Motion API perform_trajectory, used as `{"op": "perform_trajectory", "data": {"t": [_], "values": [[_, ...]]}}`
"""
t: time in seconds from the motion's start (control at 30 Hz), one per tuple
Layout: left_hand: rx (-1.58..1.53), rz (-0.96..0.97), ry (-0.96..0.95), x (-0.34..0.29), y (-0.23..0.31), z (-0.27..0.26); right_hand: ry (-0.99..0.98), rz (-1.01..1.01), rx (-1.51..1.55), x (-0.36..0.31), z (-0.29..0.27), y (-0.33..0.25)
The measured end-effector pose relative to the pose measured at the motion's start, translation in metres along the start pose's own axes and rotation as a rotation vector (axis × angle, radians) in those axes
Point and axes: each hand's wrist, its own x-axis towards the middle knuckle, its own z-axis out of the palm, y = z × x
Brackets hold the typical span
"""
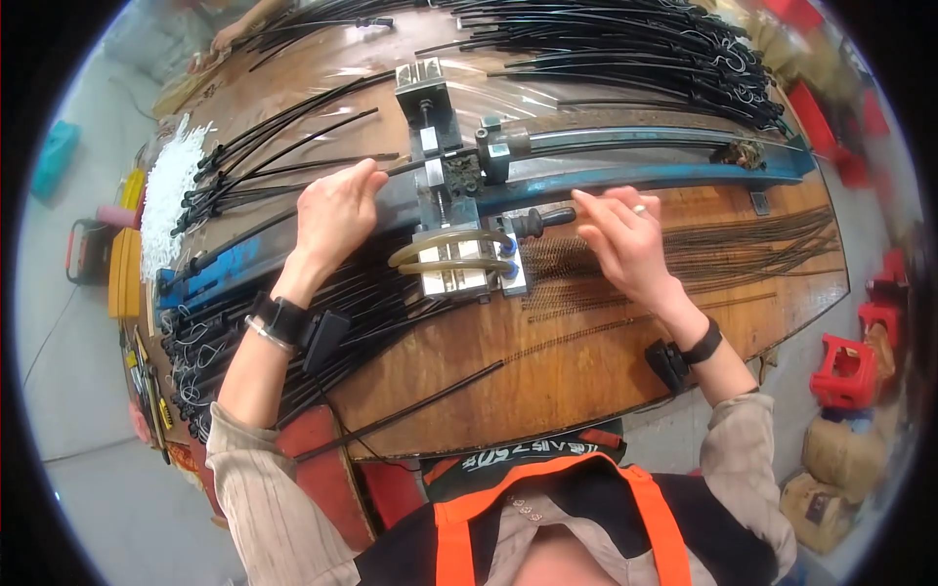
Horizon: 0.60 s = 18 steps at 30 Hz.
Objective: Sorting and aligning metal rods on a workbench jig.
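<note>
My left hand (337, 213) is closed, its fingertips pinching a black tube (403, 168) that runs into the metal clamping fixture (447, 186). On the other side of the fixture, my right hand (627, 239) has its fingers bent and drawn together beside a black lever handle (549, 218). Whatever those fingers hold, if anything, is too small to make out. The fixture sits across a long blue metal rail (674, 178). Two looped, yellowish air hoses (449, 250) with blue fittings are on its near end.
Bundles of black tubes lie at far right (645, 49) and near left (293, 337). Thin coiled springs (684, 254) spread over the wooden table (440, 391). White strips (171, 210) pile at the left edge. Red stools (845, 371) stand right. Another person's hand (230, 37) shows far left.
</note>
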Motion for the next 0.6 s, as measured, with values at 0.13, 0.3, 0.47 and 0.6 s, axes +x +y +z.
{"op": "perform_trajectory", "data": {"t": [0.13,0.3,0.47,0.6], "values": [[-0.008,0.003,0.019,-0.001,-0.001,0.005,-0.059,0.072,0.207,-0.008,0.011,-0.002],[-0.005,0.121,0.124,0.0,-0.006,0.012,-0.132,0.205,0.453,0.014,0.021,0.008],[0.286,0.221,0.085,0.001,-0.037,-0.002,-0.428,0.215,0.182,-0.002,0.017,0.007],[0.418,0.298,0.287,-0.016,-0.097,-0.025,-0.199,-0.078,0.04,-0.027,0.06,-0.061]]}}
